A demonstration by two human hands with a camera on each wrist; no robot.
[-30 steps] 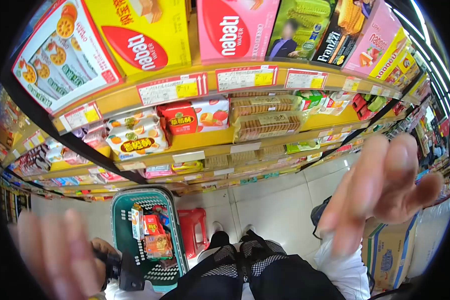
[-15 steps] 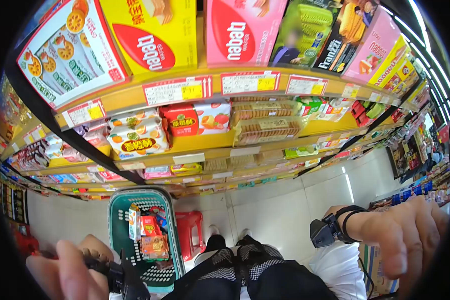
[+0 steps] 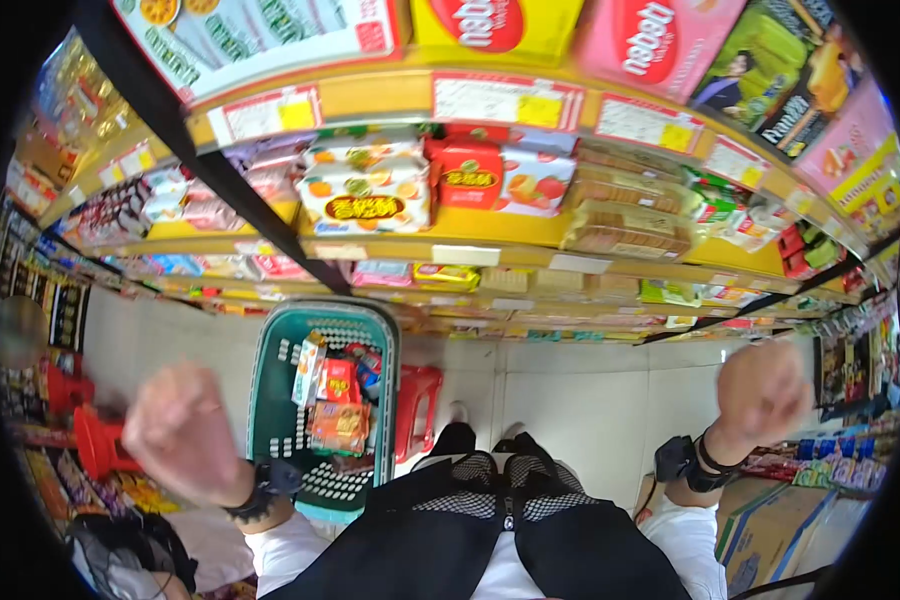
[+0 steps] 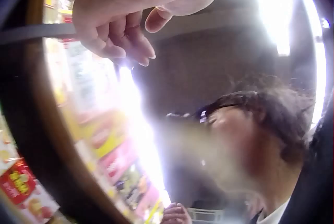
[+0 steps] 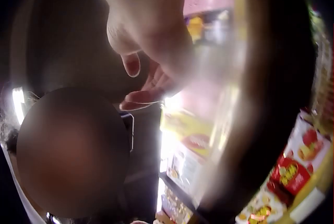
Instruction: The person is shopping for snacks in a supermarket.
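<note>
left hand (image 3: 182, 432), right hand (image 3: 764, 390) fisted; basket (image 3: 267, 400) (snack packs (image 3: 335, 402) inside) between

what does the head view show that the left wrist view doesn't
Head only: the green basket of snack packs, and the red stool beside it. Left wrist only: the curled fingers seen from below, holding nothing, and a ceiling light. Both: the left hand and stocked snack shelves.

Left hand (image 3: 182, 432) and right hand (image 3: 763, 390) aloft, fingers (image 4: 117, 39) curled, empty.
</note>
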